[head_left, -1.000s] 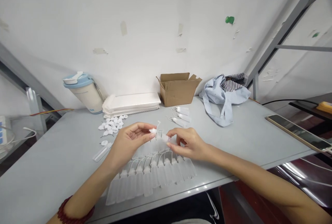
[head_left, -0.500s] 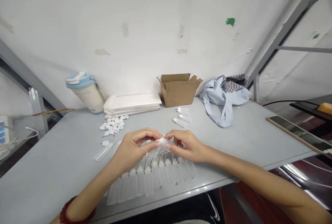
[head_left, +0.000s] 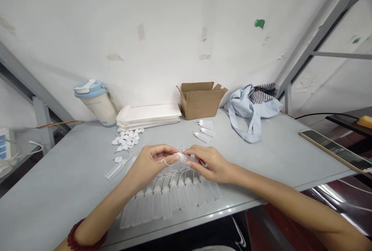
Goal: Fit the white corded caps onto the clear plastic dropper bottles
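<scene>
Between both hands, near the middle of the grey table (head_left: 270, 154), is a small translucent bottle (head_left: 185, 159) with a white cap. My left hand (head_left: 158, 160) pinches the cap end, and a thin white tube curves out by its thumb. My right hand (head_left: 207, 162) is closed on the bottle's body, hiding part of it. Below the hands lies a row of several translucent bottles (head_left: 165, 204) with curved white tubes. A single bottle (head_left: 114, 171) rests left of my left hand, near a pile of small white caps (head_left: 127, 138).
At the back stand a blue-lidded cup (head_left: 97, 104), a stack of white sheets (head_left: 151, 114), an open cardboard box (head_left: 202, 104) and a light blue cloth bag (head_left: 252, 107). Several small needle-tipped bottles (head_left: 205, 131) lie before the box. A phone (head_left: 334, 150) is at the right edge.
The fingers of my left hand have shifted slightly on the cap, and a curved white tube now shows beside the thumb. My right hand stays almost where it was.
</scene>
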